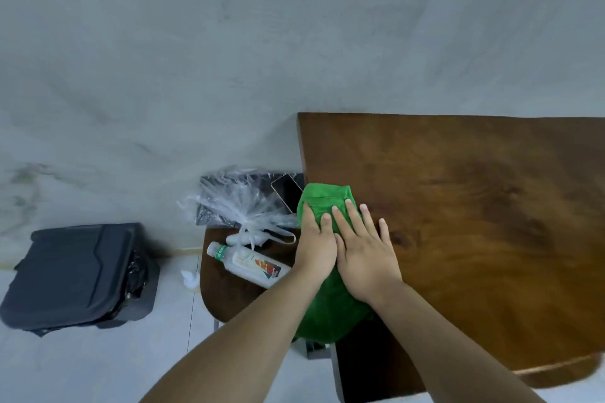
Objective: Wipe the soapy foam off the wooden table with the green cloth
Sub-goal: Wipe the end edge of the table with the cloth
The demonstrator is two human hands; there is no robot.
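The green cloth lies along the left edge of the wooden table and hangs partly over it. My left hand and my right hand rest side by side, flat on the cloth, fingers spread and pointing away from me. Both palms press down on the cloth. I see no white foam on the brown tabletop; the part under the cloth and hands is hidden.
A lower wooden stool left of the table carries a white bottle, a clear plastic bag and a phone. A black bag sits on the floor at left. A grey wall stands behind.
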